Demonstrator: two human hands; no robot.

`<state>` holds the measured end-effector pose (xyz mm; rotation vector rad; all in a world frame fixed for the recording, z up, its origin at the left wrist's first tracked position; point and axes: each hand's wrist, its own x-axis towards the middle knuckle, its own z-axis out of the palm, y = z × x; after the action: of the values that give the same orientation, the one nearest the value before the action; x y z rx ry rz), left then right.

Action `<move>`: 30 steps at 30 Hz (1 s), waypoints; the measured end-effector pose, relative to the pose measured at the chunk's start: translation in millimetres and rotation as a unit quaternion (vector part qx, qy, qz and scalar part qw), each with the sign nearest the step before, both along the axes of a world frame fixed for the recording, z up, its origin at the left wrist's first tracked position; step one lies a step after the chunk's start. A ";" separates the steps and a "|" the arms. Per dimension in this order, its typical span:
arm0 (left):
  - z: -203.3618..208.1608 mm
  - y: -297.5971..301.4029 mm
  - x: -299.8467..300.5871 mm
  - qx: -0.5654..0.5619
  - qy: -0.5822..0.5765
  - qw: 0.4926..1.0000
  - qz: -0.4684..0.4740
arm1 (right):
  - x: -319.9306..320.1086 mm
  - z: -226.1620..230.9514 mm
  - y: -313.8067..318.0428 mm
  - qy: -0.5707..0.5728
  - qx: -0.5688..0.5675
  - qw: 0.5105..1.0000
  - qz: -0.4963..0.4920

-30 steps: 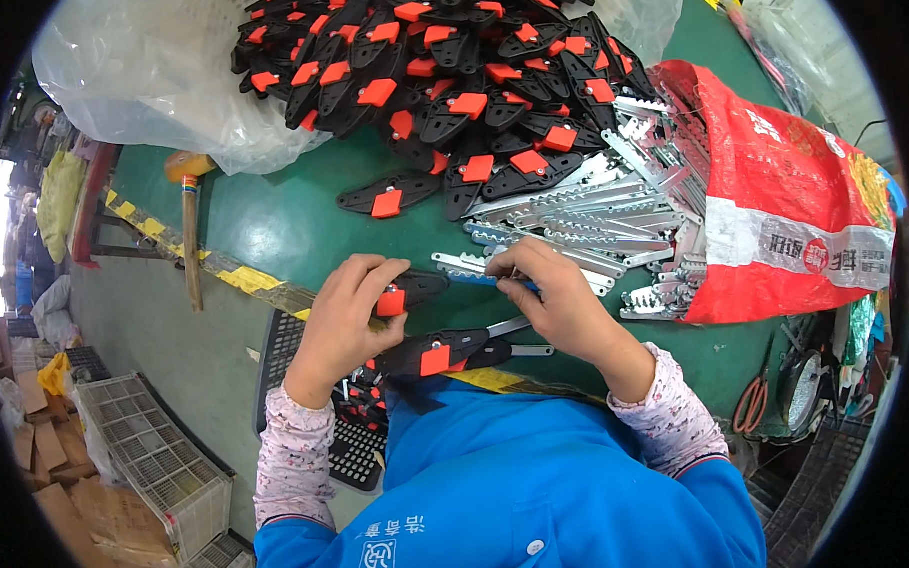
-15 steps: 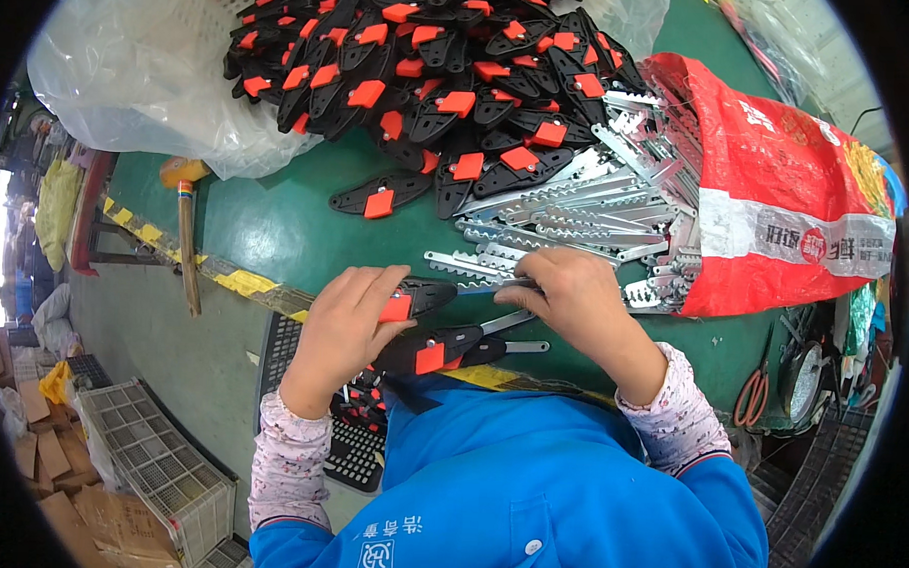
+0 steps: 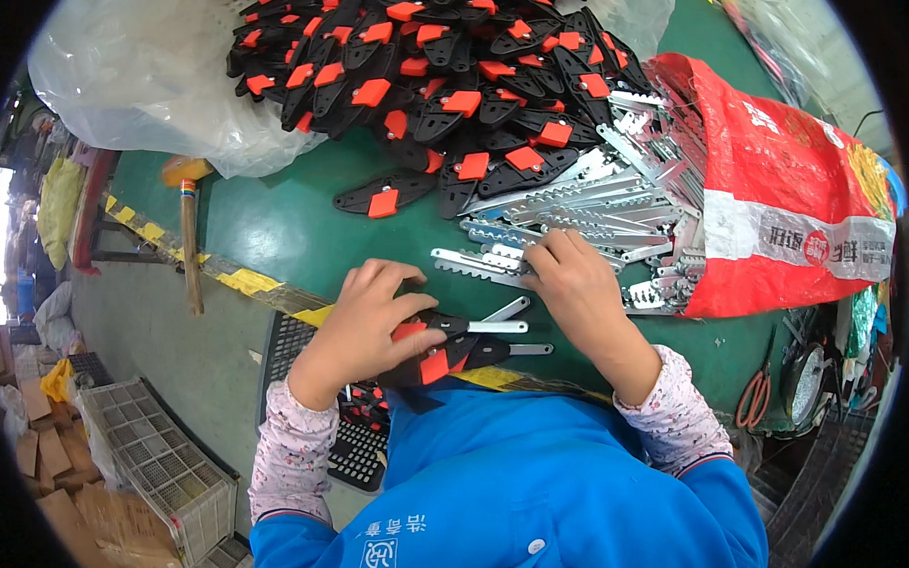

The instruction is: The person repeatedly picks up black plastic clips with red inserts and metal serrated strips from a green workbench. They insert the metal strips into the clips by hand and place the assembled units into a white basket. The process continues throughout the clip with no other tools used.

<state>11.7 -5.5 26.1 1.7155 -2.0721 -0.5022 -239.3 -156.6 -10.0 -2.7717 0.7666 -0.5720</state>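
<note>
My left hand rests over a small stack at the bench's front edge, fingers apart. Beneath its thumb and index finger lies a black plastic holder with a red tab; a metal strip sticks out of its right end. Under that are more holders, one showing its red tab, with strips protruding. My right hand is closed at the near edge of the loose strips, fingertips pinched on the end of a toothed metal strip. The exact grip is partly hidden by the fingers.
A large heap of black holders with red tabs fills the back of the green bench. Toothed strips spill from a red sack at right. A mallet lies left, beside clear plastic. Scissors are at far right.
My left hand has lowered the holder, now with its strip, onto the stack and loosened its fingers. My right hand has left that strip and moved slightly up to the loose strips.
</note>
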 end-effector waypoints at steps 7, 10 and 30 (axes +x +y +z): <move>-24.3 -58.2 40.5 -0.158 -0.092 0.965 0.186 | 10.2 -1.7 -0.3 -0.028 0.025 0.999 0.034; -23.8 -64.4 48.2 -0.036 -0.102 0.980 0.164 | 8.3 0.0 -3.8 -0.094 0.122 0.988 0.019; 17.7 -5.9 -4.7 -0.035 -0.014 0.999 0.007 | 1.7 22.3 4.4 -0.091 0.109 0.987 0.068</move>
<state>7.1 -11.5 43.8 1.7056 -2.0697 -0.3980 -237.5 -152.2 12.3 -2.5062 0.5580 -0.6609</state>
